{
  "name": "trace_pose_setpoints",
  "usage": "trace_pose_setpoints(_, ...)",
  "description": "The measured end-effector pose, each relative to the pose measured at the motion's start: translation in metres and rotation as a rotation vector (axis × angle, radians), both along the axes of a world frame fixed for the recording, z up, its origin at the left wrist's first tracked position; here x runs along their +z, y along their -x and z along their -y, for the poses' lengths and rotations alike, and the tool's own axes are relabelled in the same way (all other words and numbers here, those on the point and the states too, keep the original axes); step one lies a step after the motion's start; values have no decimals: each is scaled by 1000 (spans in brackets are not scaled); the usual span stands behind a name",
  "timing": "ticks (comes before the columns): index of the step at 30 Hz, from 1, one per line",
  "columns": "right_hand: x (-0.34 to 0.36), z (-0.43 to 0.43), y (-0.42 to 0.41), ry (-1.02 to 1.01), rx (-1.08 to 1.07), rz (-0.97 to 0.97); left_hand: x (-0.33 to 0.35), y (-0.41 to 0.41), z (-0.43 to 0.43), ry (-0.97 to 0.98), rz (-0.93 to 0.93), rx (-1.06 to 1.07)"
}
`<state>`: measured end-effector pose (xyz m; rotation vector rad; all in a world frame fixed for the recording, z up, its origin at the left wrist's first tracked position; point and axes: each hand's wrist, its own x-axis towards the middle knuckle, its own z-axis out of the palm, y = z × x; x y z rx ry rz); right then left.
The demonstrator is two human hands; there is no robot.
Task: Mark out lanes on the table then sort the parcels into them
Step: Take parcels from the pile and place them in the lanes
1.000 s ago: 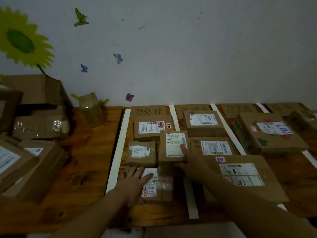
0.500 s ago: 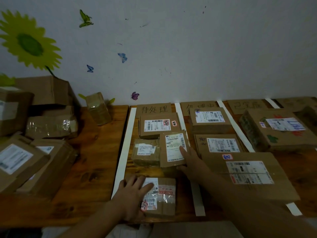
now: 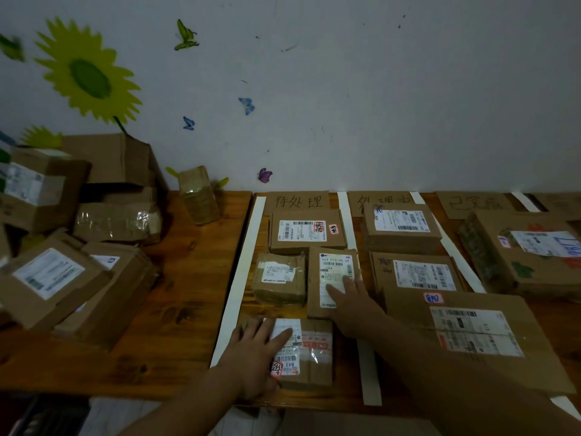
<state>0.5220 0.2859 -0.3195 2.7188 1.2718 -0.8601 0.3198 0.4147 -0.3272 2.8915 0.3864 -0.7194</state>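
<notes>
- The left hand (image 3: 256, 357) lay palm down, fingers straight and slightly spread, on the left part of the nearest parcel (image 3: 317, 354); its forefinger reached over the white label, and it gripped nothing.
- That parcel, wrapped in clear tape, sat at the near end of the first lane, just right of the left white strip (image 3: 239, 284).
- The right hand (image 3: 352, 298) stretched forward with fingers extended and flat, their tips pressing the lower part of the label on the tall parcel (image 3: 314, 278). It grasped nothing.
- The tall parcel lay just beyond the nearest one, beside a small taped parcel (image 3: 279, 280) on its left; its right edge reached the middle strip (image 3: 369, 376).
- A wider parcel (image 3: 306, 232) lay farther back, below a cardboard sign (image 3: 298, 201) with handwritten characters.
- In the second lane lay two labelled boxes (image 3: 402, 228) (image 3: 415, 273) and a large flat parcel (image 3: 471, 335), over which the right forearm passed.
- A pile of boxes (image 3: 63, 272) stood on the table (image 3: 176, 294) well to the left of the lanes.
</notes>
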Motion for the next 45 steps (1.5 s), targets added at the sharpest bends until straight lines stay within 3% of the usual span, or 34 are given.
trace_pose_setpoints(4, -1, -1, 3, -4, 108, 30, 3, 2, 1, 14, 17, 28)
trace_pose_setpoints(10, -1, -2, 5, -67, 34, -13, 4, 0, -2, 19, -1, 28)
trace_pose_setpoints(16, 3, -3, 1, -5, 57, -4, 6, -1, -7, 61, -51, 46)
trace_pose_setpoints(20, 31, -33, 1, -31, 149, 115, 29, 3, -23, 122, 1, 239)
trace_pose_setpoints(25, 67, -95, 39, -136, 253, 185, 69, 45, -100, 36, 126, 482)
trace_pose_setpoints(34, 103, -239, 172, -164, 332, 50, 110, 197, -246, 9, 312, 804)
trace_pose_setpoints(37, 104, -279, 216, -219, 312, 9, 105, 239, -282, 127, 371, 942)
trace_pose_setpoints(45, 86, -353, 267, -234, 187, -175, 82, 270, -317, 725, 662, 1333)
